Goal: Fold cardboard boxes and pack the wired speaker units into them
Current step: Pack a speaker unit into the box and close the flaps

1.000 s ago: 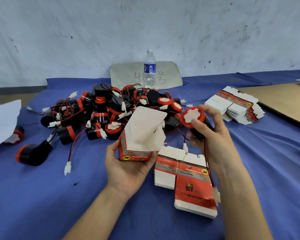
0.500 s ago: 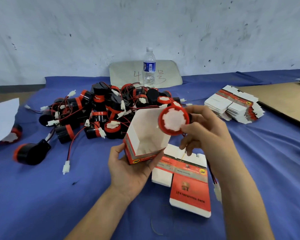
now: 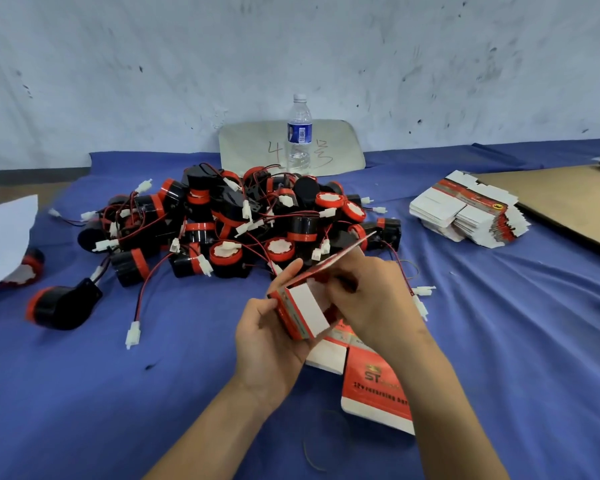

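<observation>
My left hand [image 3: 267, 344] grips a small red-and-white cardboard box [image 3: 305, 313] from below, its mouth turned right and its top flap raised. My right hand [image 3: 371, 299] has its curled fingers pushed into that mouth on a speaker unit, which hand and box hide. The unit's red-black wire trails out to the right and ends in a white connector [image 3: 423, 291] on the cloth. Behind the hands lies a pile of black-and-red wired speaker units [image 3: 229, 220]. A flat, unfolded box [image 3: 374, 386] lies under my right wrist.
A stack of flat boxes [image 3: 465, 209] sits at the right, beside a brown cardboard sheet [image 3: 568, 199]. A water bottle [image 3: 299, 133] stands at the wall. One loose speaker [image 3: 59, 306] and white paper [image 3: 4, 233] lie at the left on the blue cloth.
My right hand brought the speaker unit from beside the box down into its open mouth. My left hand tilted the box so the mouth faces right.
</observation>
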Demonstrator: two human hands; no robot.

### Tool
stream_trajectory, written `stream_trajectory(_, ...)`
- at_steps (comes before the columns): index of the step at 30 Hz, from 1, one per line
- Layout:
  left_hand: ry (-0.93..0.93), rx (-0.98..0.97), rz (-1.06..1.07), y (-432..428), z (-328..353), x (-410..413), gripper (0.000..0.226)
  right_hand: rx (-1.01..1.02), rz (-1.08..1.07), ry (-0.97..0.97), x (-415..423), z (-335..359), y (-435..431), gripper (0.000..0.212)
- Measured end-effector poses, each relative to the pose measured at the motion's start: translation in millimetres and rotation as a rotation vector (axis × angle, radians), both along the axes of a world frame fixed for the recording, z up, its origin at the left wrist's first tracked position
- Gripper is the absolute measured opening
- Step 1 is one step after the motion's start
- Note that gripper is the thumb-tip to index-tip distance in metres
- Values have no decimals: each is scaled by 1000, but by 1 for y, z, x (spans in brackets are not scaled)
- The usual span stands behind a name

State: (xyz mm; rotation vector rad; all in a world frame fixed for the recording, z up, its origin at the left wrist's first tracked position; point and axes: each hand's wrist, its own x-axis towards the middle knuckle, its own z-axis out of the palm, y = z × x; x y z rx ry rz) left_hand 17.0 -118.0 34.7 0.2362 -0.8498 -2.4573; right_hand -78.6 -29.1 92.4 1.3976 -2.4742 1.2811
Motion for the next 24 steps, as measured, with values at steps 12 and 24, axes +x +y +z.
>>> stream_trajectory(12, -17, 286, 32, 0, 10, -1, 40, 30, -8, 163, 14, 15, 10, 23)
stream_trajectory(24, 32, 469, 64, -6, 15, 2, 56, 60, -114, -122, -10, 35, 56, 27)
